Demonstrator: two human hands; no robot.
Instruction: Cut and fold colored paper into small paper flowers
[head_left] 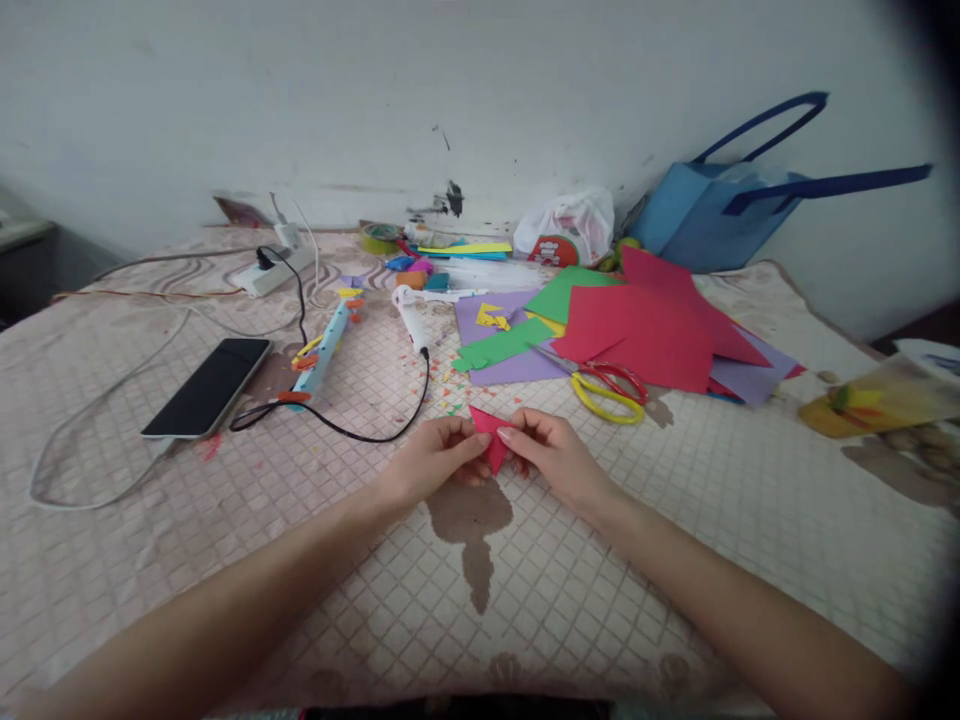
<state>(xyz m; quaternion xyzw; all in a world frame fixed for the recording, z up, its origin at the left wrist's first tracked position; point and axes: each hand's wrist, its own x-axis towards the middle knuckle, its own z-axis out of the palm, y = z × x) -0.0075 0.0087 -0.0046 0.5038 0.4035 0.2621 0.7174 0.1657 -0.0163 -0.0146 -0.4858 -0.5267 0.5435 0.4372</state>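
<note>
A small folded piece of red paper [491, 428] is held just above the table, near the middle of the head view. My left hand [442, 452] pinches its left side between thumb and fingers. On the other side my right hand [551, 452] is closed on the same paper, thumb on top. The paper has pointed corners at the upper left and at the bottom. Beyond my right hand lie scissors [609, 392] with red and yellow handles, their blades resting toward the coloured paper sheets [637, 335].
A white glue gun [410, 318] with a black cord lies beyond my hands. A light-blue decorated strip [322, 350] and a phone [210, 388] on a cable are at left. A power strip [279, 270], plastic bag [568, 228], blue bag [712, 215] and cup [870, 400] stand around.
</note>
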